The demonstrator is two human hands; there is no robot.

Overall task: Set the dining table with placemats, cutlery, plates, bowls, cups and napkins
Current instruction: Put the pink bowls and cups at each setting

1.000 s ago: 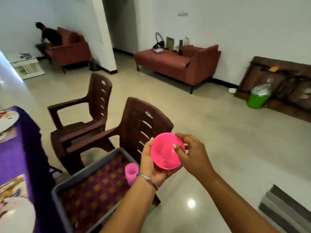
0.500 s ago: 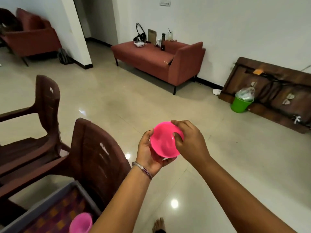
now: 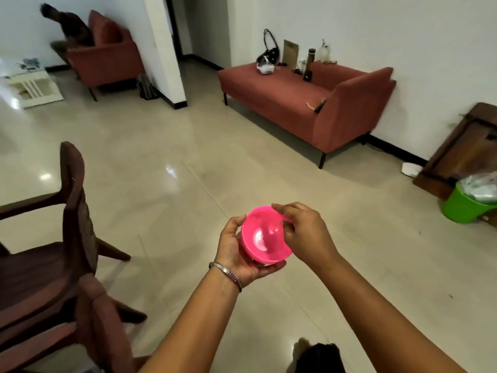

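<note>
A bright pink plastic bowl (image 3: 262, 236) is held in front of me over the tiled floor, its hollow turned up towards me. My left hand (image 3: 234, 251) cups it from below and the left side, a silver bangle on that wrist. My right hand (image 3: 304, 234) pinches the bowl's far right rim with fingers curled over the edge. The dining table, tray and pink cup are out of view.
Two dark brown plastic chairs (image 3: 72, 211) stand at the left. A red sofa (image 3: 309, 100) with a bag and bottles lines the far wall. A green bucket (image 3: 465, 207) and a leaning wooden board (image 3: 462, 149) are at the right. A person sits on a far armchair (image 3: 105, 57).
The view swung right, away from the tray and purple table, which left the frame. The bowl turned from bottom-facing to hollow-facing me, both hands staying on it.
</note>
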